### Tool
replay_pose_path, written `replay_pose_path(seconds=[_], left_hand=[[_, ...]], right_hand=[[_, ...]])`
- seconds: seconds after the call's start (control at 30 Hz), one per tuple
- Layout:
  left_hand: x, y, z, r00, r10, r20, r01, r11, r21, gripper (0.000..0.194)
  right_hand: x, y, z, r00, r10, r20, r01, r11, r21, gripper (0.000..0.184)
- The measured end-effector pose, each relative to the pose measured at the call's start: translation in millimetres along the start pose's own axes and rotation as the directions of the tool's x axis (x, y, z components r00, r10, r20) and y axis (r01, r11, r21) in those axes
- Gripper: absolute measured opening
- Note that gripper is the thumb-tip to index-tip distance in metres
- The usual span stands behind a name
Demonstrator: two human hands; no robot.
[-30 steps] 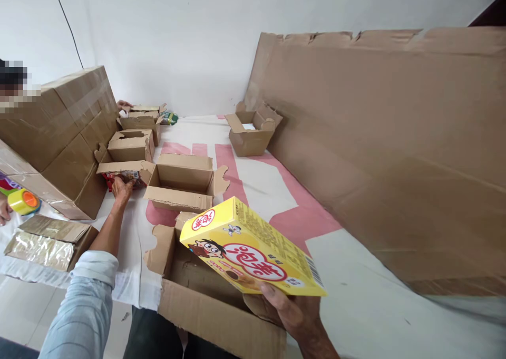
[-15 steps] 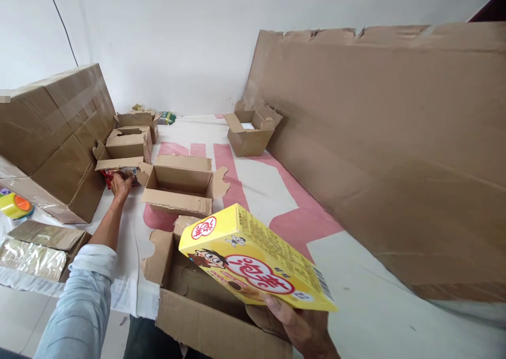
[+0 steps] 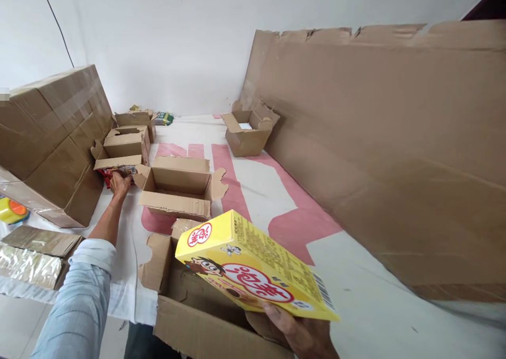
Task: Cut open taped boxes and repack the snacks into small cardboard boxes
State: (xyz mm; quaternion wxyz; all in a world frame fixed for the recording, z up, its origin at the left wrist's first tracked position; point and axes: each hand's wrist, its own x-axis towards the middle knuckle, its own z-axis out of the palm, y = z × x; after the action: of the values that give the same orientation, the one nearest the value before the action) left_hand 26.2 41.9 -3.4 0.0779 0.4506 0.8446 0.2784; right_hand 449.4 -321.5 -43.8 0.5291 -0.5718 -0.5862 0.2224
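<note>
My right hand (image 3: 296, 330) grips the lower end of a yellow snack box (image 3: 253, 274) with red lettering and a cartoon figure. It is tilted above an open cardboard box (image 3: 213, 322), whose dark inside partly shows. My left hand (image 3: 119, 184) reaches far out to the left, its fingers closed on a shiny red packet (image 3: 106, 176). That packet lies against the front of a small open carton (image 3: 120, 156), partly under its flap. Between my hands stands another open carton (image 3: 177, 190), with nothing visible inside.
A large taped carton (image 3: 51, 143) stands at the left, with a flattened-looking box (image 3: 39, 251) nearer me. A tall cardboard sheet (image 3: 375, 137) leans along the right. At the back are a small open box (image 3: 249, 132) and a green packet (image 3: 163, 118). A yellow tape roll (image 3: 11, 211) shows at left.
The view has shifted slightly. The yellow box sits a little lower in the picture, still in my right hand. My left hand stays at the red packet.
</note>
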Motion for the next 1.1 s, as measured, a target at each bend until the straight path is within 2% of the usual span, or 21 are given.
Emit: replay_pose_path(seconds=[0.23,0.57,0.77,0.9,1.1], left_hand=[[-2.3,-1.2,1.0,1.0,0.004,0.002,-0.004,1.0,0.013,0.05],[-6.5,-7.7,9.7,0.998,0.048,0.043,-0.049,0.998,0.032,0.038],[-6.5,-10.4,7.9,0.997,0.055,0.06,-0.058,0.997,0.054,0.032],[-6.3,-9.3,6.7,0.995,0.065,0.075,-0.07,0.996,0.059,0.031],[-3.9,-5.1,6.4,0.993,0.071,0.089,-0.077,0.995,0.07,0.033]], right_hand=[[1.8,-2.3,1.8,0.999,-0.002,0.044,0.004,0.999,-0.045,0.015],[6.7,-24.4,9.2,0.997,0.076,0.031,-0.08,0.988,0.133,0.022],[6.5,-21.3,7.7,0.998,0.058,0.032,-0.061,0.992,0.11,0.022],[6.6,-17.9,5.4,0.999,0.048,-0.011,-0.047,0.996,0.074,0.014],[10.7,-29.3,6.2,0.995,0.086,0.046,-0.092,0.98,0.176,0.023]])
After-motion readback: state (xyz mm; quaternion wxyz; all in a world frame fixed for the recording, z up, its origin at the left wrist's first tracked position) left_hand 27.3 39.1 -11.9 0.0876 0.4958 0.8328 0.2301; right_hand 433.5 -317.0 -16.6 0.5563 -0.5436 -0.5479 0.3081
